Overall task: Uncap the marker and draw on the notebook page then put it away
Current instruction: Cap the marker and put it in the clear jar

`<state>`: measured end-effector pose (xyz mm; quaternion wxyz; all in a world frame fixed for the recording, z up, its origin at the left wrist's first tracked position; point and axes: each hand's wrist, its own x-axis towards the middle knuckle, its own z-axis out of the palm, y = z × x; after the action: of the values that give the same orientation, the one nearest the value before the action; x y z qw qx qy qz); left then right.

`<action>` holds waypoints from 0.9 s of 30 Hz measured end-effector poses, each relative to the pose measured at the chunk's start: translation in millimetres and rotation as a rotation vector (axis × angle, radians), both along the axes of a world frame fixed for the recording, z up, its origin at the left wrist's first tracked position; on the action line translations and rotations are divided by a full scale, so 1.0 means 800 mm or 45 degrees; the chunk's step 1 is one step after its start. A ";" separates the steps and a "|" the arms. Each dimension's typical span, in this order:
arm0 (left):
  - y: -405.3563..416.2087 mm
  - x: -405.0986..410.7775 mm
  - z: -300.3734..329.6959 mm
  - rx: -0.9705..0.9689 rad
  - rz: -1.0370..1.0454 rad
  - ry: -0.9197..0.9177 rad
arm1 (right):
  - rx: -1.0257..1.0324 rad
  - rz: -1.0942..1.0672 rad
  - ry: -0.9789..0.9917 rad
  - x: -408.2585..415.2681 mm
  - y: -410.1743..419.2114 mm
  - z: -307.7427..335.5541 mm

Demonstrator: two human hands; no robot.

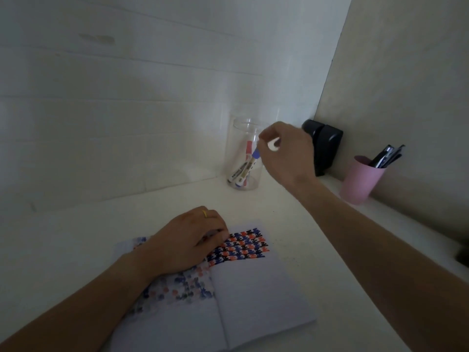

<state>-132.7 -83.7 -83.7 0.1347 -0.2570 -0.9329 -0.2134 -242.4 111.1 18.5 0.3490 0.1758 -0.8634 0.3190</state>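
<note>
An open notebook (253,295) lies on the white desk, its right page filled at the top with rows of red, blue and black marks. My left hand (185,242) rests flat on the notebook, fingers curled over the drawn rows. My right hand (284,153) hovers at the rim of a clear glass jar (241,138) against the back wall. Inside the jar lean a blue-capped marker (250,166), a red-capped one (248,148) and a third. The blue cap sits right by my fingertips; whether they still touch it is unclear.
A black device (324,148) is mounted in the wall corner right of the jar. A pink cup (360,181) holding dark pens stands on the desk at the right wall. A dark object (463,252) peeks in at the right edge.
</note>
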 end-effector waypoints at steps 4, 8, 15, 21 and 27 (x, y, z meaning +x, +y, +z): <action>0.002 0.004 0.002 -0.027 0.004 0.015 | 0.088 -0.002 -0.146 0.068 0.034 -0.072; 0.002 0.008 0.006 -0.011 0.011 0.007 | 0.227 -0.029 -0.387 0.108 0.058 -0.121; 0.001 0.006 -0.005 -0.067 0.076 -0.032 | 0.368 0.022 -0.542 0.124 0.079 -0.149; 0.000 0.002 -0.009 -0.074 0.061 -0.029 | 0.397 0.021 -0.516 0.124 0.080 -0.149; 0.000 0.004 -0.007 -0.076 0.055 -0.036 | 0.387 0.028 -0.529 0.127 0.080 -0.146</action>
<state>-129.2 -83.5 -89.0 0.1185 -0.2377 -0.9459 -0.1862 -140.7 175.4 -98.3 0.1305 0.1662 -0.9527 0.2187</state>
